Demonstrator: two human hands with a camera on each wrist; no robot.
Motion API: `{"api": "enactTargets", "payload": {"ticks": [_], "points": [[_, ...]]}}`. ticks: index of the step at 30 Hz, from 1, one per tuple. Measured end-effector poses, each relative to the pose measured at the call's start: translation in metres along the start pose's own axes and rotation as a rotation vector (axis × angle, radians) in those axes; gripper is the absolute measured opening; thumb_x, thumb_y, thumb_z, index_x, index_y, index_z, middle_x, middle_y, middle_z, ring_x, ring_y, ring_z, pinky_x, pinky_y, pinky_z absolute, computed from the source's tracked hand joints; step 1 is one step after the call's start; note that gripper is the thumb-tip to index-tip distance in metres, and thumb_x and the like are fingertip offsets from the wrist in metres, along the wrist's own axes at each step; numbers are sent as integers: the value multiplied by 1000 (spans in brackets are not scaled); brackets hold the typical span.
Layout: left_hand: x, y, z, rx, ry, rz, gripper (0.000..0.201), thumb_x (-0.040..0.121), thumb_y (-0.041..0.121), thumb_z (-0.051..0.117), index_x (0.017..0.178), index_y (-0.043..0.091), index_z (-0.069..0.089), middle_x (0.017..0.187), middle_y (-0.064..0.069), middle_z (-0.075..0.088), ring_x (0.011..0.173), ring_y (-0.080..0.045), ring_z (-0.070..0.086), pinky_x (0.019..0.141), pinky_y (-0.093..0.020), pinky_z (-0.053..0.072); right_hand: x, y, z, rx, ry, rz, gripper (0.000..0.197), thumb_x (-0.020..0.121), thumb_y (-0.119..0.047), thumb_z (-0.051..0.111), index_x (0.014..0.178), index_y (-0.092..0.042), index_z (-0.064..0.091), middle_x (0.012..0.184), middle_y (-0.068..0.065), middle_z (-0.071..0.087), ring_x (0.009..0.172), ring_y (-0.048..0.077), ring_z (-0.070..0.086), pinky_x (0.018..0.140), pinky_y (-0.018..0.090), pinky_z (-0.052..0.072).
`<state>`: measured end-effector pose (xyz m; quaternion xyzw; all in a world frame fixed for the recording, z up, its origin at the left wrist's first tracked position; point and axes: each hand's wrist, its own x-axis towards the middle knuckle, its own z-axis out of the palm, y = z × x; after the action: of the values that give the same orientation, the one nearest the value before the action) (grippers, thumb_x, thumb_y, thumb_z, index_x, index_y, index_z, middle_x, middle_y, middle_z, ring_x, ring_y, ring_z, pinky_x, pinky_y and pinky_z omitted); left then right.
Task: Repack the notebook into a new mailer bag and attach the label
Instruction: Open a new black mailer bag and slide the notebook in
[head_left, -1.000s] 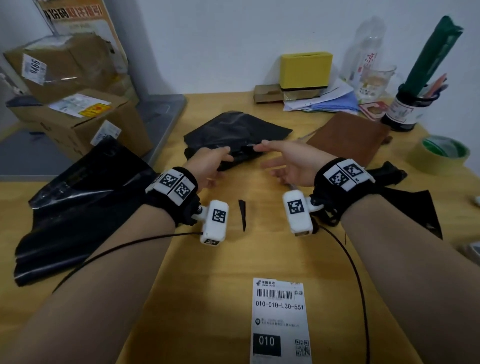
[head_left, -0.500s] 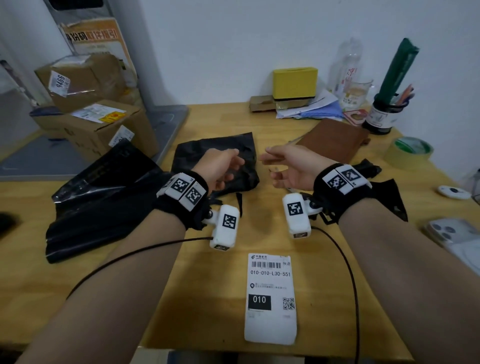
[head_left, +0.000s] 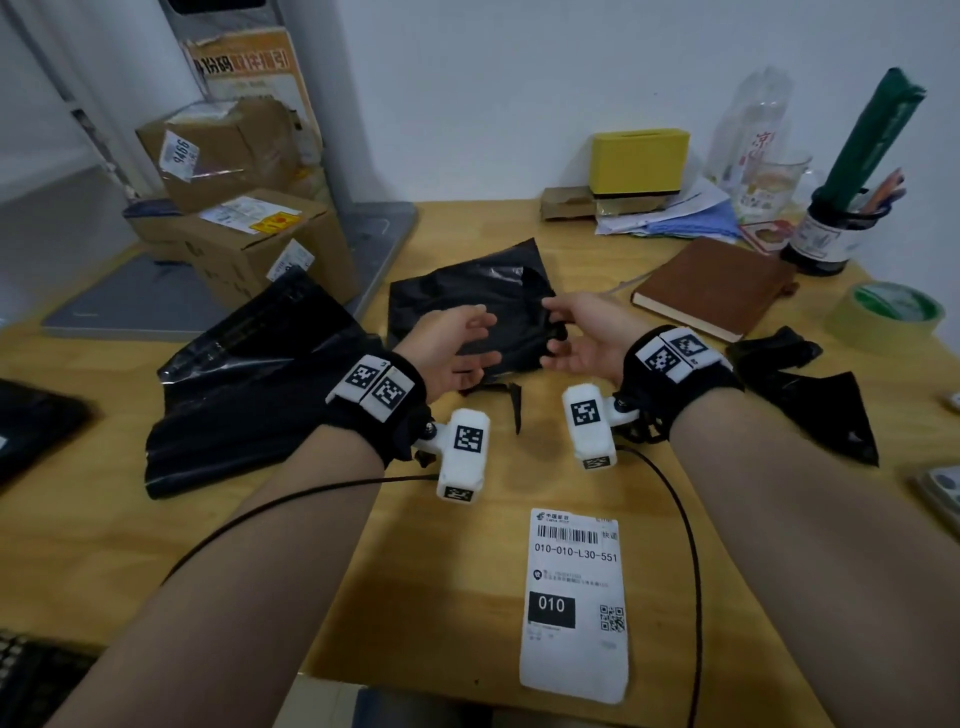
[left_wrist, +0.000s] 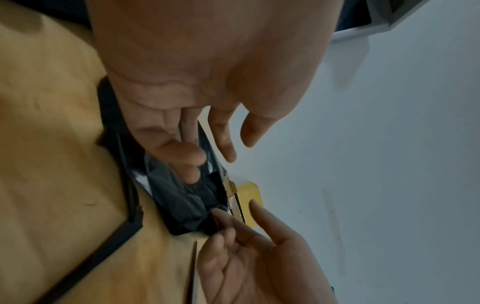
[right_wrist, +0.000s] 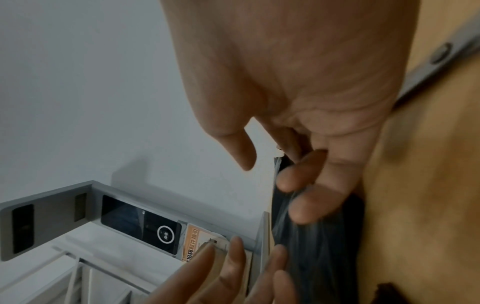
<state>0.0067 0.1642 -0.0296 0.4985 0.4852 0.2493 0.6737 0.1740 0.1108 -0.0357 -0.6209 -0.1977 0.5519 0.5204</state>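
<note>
A crumpled black mailer bag (head_left: 467, 291) lies mid-table. My left hand (head_left: 462, 348) and right hand (head_left: 569, 338) hover at its near edge, palms facing, fingers relaxed and spread. In the left wrist view the left fingers (left_wrist: 187, 156) brush the bag (left_wrist: 182, 205). In the right wrist view the right fingers (right_wrist: 303, 185) touch the bag (right_wrist: 319, 246), thumb held apart. The brown notebook (head_left: 711, 286) lies shut to the right. The white shipping label (head_left: 574, 605) lies near the table's front edge. A pile of flat black mailer bags (head_left: 249, 395) sits at the left.
Torn black plastic pieces (head_left: 810, 395) lie right of my right wrist, and a thin black strip (head_left: 516, 410) lies between the wrists. A tape roll (head_left: 891, 317), pen holder (head_left: 831, 234) and yellow box (head_left: 639, 161) stand at the back. Cardboard boxes (head_left: 249, 244) sit back left.
Both hands have loosened from the bag's near edge and now stand spread with palms facing each other. The bag is more bunched up than before.
</note>
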Motion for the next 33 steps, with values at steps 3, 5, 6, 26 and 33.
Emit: {"api": "enactTargets", "payload": {"ticks": [3, 5, 6, 26, 33], "points": [[-1, 5, 12, -32, -17, 43, 29, 101, 35, 52, 116, 15, 66, 129, -1, 61, 102, -25, 70, 58, -26, 48, -7, -10, -9, 130, 25, -145, 27, 101, -22, 59, 122, -7, 50, 107, 12, 59, 83, 32, 70, 68, 43, 63], [-4, 7, 25, -45, -43, 55, 29, 101, 34, 51, 117, 14, 66, 129, -3, 61, 101, -25, 69, 59, -27, 51, -17, -15, -21, 183, 71, -249, 35, 101, -23, 59, 130, -9, 47, 106, 7, 58, 98, 38, 71, 84, 49, 61], [-6, 9, 34, -51, -61, 56, 28, 101, 34, 52, 115, 14, 66, 128, -4, 61, 100, -25, 68, 60, -28, 52, -24, -19, -28, 207, 107, -305, 34, 102, -23, 58, 131, -11, 46, 105, 4, 57, 100, 38, 71, 89, 50, 59], [-36, 12, 140, 57, -128, 337, 18, 95, 11, 56, 102, 20, 70, 111, -2, 70, 93, -17, 67, 63, -30, 53, -99, -21, -157, 458, 590, -466, 20, 100, -9, 47, 107, -14, 65, 109, 8, 58, 84, 31, 71, 80, 47, 62], [-24, 6, 74, 396, 125, 374, 28, 92, 8, 48, 93, 24, 71, 104, 3, 67, 97, -16, 59, 83, -28, 45, -85, -16, -99, 56, 302, -282, 23, 99, -16, 57, 119, -13, 66, 112, 2, 58, 97, 36, 72, 84, 48, 61]]}}
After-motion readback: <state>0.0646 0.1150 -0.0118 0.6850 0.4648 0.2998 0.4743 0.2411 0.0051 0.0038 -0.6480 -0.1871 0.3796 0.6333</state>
